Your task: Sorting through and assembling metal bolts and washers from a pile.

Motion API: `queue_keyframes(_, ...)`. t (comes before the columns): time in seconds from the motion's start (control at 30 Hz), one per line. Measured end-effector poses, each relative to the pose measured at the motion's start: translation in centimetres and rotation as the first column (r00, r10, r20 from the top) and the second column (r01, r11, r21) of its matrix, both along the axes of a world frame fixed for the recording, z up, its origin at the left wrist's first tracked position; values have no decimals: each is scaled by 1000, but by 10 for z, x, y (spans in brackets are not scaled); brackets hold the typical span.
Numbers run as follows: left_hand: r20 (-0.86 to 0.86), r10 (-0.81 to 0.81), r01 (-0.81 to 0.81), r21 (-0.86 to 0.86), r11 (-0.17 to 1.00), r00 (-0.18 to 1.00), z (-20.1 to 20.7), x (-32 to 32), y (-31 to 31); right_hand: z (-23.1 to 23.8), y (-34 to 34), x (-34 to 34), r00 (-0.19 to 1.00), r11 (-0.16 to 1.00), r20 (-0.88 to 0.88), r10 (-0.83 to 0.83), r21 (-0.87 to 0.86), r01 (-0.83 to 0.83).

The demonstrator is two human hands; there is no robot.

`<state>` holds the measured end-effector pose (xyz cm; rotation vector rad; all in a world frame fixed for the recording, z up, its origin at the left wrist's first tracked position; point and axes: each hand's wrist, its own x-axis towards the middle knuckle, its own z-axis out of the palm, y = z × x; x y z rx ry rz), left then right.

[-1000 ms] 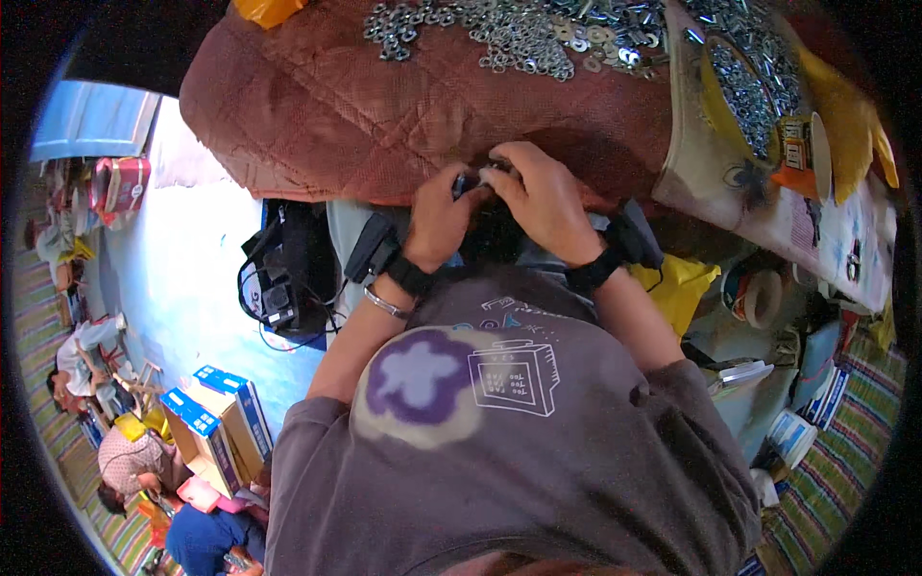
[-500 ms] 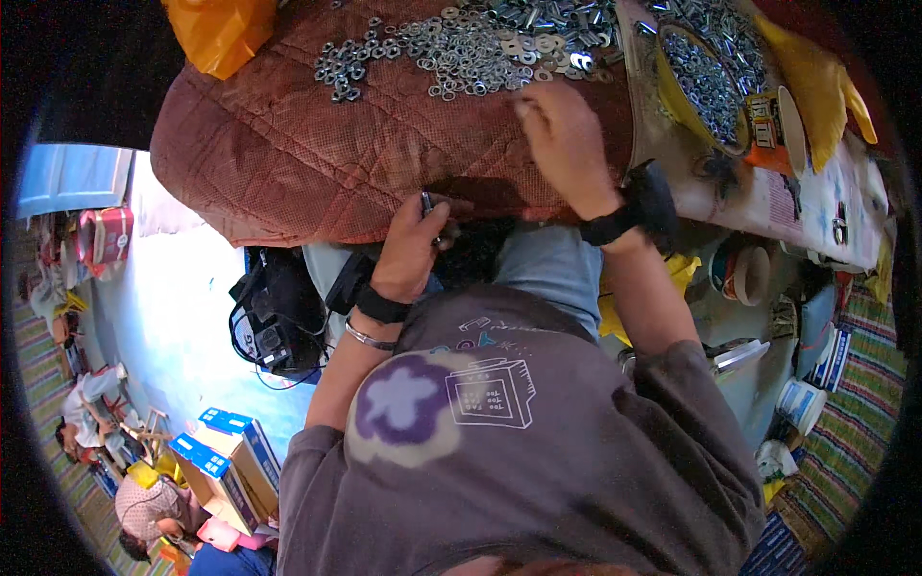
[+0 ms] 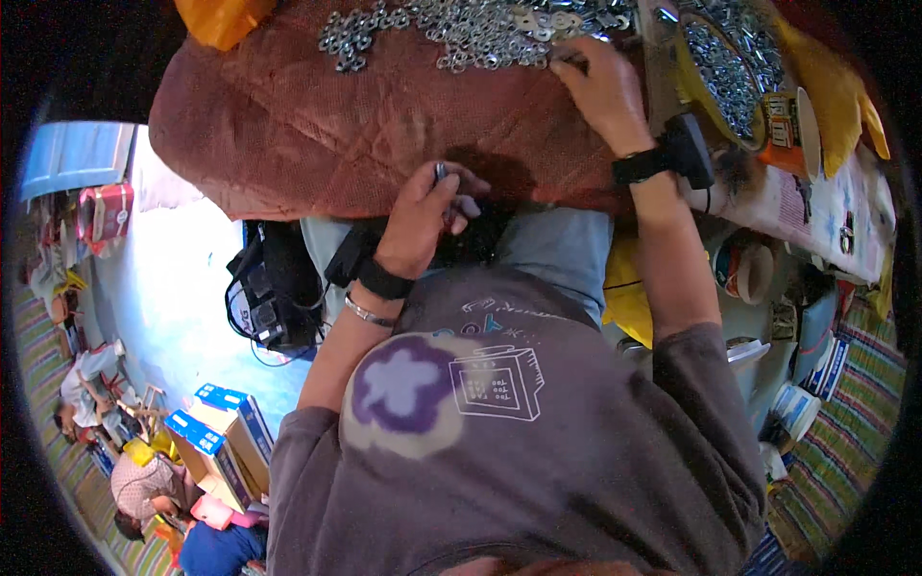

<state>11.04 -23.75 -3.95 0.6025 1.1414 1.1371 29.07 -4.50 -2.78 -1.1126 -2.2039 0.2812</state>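
Note:
My left hand (image 3: 423,216) is closed above the near edge of the padded red-brown cloth (image 3: 317,144). Between its thumb and fingers is a small, shiny, bolt-like metal piece (image 3: 441,171), mostly covered by the fingers. My right hand (image 3: 605,91) reaches over the cloth to the near right edge of the washer pile (image 3: 538,24). Its thumb and forefinger are bent together by the washers; what they hold, if anything, is too small to make out. Loose hex nuts (image 3: 353,38) lie left of the washers.
A yellow bowl (image 3: 761,134) of small metal parts stands at the right, beside an orange and white cup (image 3: 805,134) and a yellow cloth (image 3: 836,96). An orange bag (image 3: 226,19) lies far left. Open cartons (image 3: 230,451) and a person (image 3: 144,485) are at lower left.
My right hand has moved right and farther away along the washers' near edge. My left hand has shifted slightly up, still holding the metal piece, with its fingers a little more extended.

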Motion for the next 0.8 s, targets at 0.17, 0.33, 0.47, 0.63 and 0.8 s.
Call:
queue_keyframes(0.17,-102,-7,20,127,992,995,0,1,1,24,-58,-19,920,894,-328,214,-314,-320)
queue_keyframes(0.33,-384,27,48,183,982,923,11,9,0,16,-101,-40,861,749,-434,264,-471,-467)
queue_keyframes(0.47,-527,133,56,328,943,839,-1,6,-3,17,-114,-45,881,660,-394,262,-592,-462)
queue_keyframes(0.63,-631,228,123,462,878,742,-7,3,-4,25,-125,-45,897,717,-326,299,-543,-437)
queue_keyframes(0.8,-374,61,13,193,981,925,17,8,-4,23,-127,-50,891,749,-388,234,-513,-420)
